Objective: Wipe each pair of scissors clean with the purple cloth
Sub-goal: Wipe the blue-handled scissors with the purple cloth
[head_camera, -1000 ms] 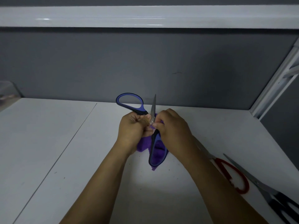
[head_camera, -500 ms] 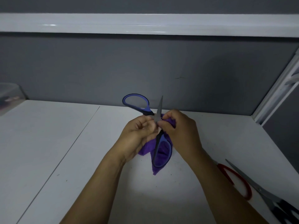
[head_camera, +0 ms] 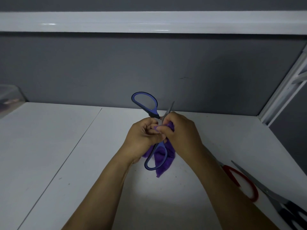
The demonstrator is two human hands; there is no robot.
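Note:
Blue-handled scissors (head_camera: 150, 107) are held spread wide above the white table, one loop up at the back, the other hanging low in front, one blade tip poking up past my fingers. My left hand (head_camera: 142, 136) grips them near the pivot. My right hand (head_camera: 180, 133) pinches the purple cloth (head_camera: 162, 157) around a blade close to the pivot; the cloth hangs down behind the lower loop. Red-handled scissors (head_camera: 242, 181) and black-handled scissors (head_camera: 282, 203) lie on the table at the right, the red pair partly hidden by my right forearm.
The white table (head_camera: 66, 155) has a seam running diagonally on its left half. A grey back wall with a white shelf edge (head_camera: 149, 22) rises behind. A clear plastic container (head_camera: 8, 97) sits at the far left. A white frame (head_camera: 285, 90) stands at the right.
The blade tip tilted a little to the right, and my right hand slid up along the blade with the cloth. Both hands and the scissors sit slightly further right in view.

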